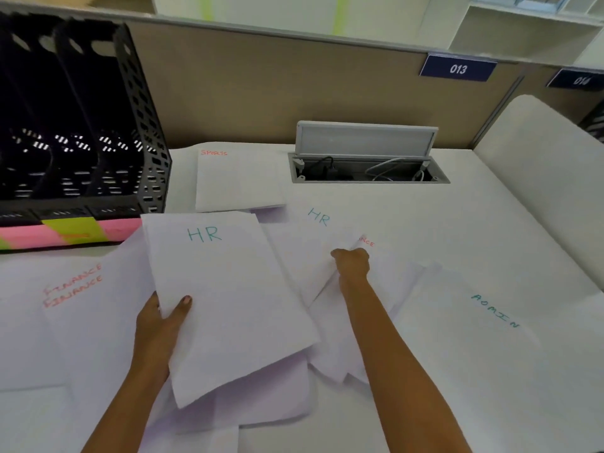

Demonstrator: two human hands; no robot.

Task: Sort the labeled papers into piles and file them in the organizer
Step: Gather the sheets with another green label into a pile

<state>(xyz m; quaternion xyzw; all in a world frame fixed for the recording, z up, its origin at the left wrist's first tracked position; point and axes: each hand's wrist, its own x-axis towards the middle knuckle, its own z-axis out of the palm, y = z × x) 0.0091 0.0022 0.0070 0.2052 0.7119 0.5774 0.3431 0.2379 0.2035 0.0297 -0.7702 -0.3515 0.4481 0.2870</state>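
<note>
My left hand (163, 317) grips the left edge of a white stack topped by a sheet marked HR (228, 299), lifted a little above the desk. My right hand (351, 264) pinches the edge of another sheet marked HR (310, 243), which lies over a sheet whose red label ends in NCE (367, 242). Two overlapping sheets marked FINANCE (73, 286) lie at the left. A SPORTS sheet (238, 178) rests further back, and an ADMIN sheet (483, 322) lies at the right. The black mesh organizer (98, 125) stands at the back left with upright slots.
Pink and green sticky labels (75, 232) run along the organizer's front base. An open cable hatch (366, 158) with wires sits in the desk behind the papers. A brown partition (261, 86) closes the back, with a 013 tag (457, 68). More unlabeled sheets lie under my arms.
</note>
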